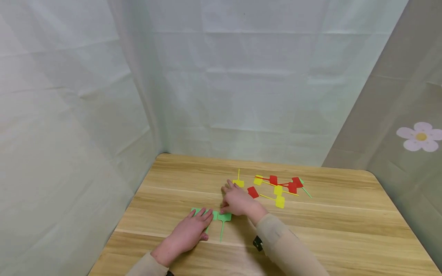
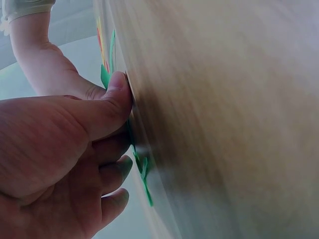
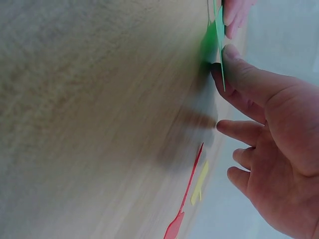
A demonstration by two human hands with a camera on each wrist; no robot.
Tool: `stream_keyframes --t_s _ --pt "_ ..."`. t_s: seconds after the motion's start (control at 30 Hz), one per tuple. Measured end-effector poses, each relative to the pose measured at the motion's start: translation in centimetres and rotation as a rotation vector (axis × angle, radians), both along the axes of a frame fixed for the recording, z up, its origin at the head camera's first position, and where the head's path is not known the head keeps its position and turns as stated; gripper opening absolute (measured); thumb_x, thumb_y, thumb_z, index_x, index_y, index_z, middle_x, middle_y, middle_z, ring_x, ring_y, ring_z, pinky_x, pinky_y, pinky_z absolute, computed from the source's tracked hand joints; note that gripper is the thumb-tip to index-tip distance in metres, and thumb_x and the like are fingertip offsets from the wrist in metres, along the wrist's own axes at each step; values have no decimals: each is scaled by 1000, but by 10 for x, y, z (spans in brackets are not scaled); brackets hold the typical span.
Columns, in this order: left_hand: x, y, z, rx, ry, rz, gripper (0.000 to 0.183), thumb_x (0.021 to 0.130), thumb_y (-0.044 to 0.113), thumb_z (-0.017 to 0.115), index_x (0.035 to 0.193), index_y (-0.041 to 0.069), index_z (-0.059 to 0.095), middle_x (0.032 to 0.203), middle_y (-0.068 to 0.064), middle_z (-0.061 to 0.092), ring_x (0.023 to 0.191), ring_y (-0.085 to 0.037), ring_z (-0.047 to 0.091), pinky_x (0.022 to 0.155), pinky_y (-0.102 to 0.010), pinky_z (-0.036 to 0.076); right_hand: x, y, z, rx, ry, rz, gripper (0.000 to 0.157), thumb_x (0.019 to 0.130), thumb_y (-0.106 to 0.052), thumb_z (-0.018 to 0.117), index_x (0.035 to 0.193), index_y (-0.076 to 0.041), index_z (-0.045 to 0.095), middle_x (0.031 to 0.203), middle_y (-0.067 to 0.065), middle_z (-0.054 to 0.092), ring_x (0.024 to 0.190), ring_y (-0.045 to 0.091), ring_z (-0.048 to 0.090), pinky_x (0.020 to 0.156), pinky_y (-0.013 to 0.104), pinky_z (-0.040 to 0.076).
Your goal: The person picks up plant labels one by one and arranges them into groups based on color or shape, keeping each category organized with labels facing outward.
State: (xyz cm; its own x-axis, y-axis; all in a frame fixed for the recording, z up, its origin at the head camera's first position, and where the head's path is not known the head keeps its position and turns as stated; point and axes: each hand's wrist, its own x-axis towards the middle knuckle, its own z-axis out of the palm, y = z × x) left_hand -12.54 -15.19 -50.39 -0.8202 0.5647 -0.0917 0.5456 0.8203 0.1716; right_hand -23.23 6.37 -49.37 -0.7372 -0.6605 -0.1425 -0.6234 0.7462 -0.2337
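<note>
Four yellow tags (image 1: 280, 202), four red tags (image 1: 253, 192); green tags (image 1: 225, 217) partly covered, count uncertain. Right hand (image 1: 239, 201) pinches one, square-headed, thin-stemmed, just beside left hand (image 1: 190, 233), whose fingers extend over others.

Room to pass on the desk's (image 1: 355, 222) right side
Scattered tags (image 1: 280, 202) lie in the way beyond the right hand (image 1: 240, 201); cloth (image 1: 259, 96) closes the back.
</note>
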Motion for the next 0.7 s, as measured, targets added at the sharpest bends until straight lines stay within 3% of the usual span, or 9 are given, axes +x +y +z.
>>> stream_keyframes --t_s 0.13,0.37,0.7 --pt "0 0 0 1 0 -3 72 90 28 82 151 0 58 160 -14 53 148 -37 49 120 -59 39 0 -2 -1 26 19 -3 26 93 -45 82 87 -21 83 158 18 54 160 44 24 128 54 29" --pt "0 -1 -2 2 7 -6 72 90 28 82 151 -1 58 160 -15 53 148 -37 49 120 -58 40 1 -4 -4 50 17 -18 31 92 -45 85 73 -23 74 159 16 53 161 42 23 128 51 28" --pt "-1 -2 -4 16 29 -13 72 89 28 82 150 -1 60 158 -15 55 147 -38 50 119 -59 41 2 -6 -1 37 33 -6 26 91 -46 85 82 -22 80 158 18 54 160 44 24 128 53 28"
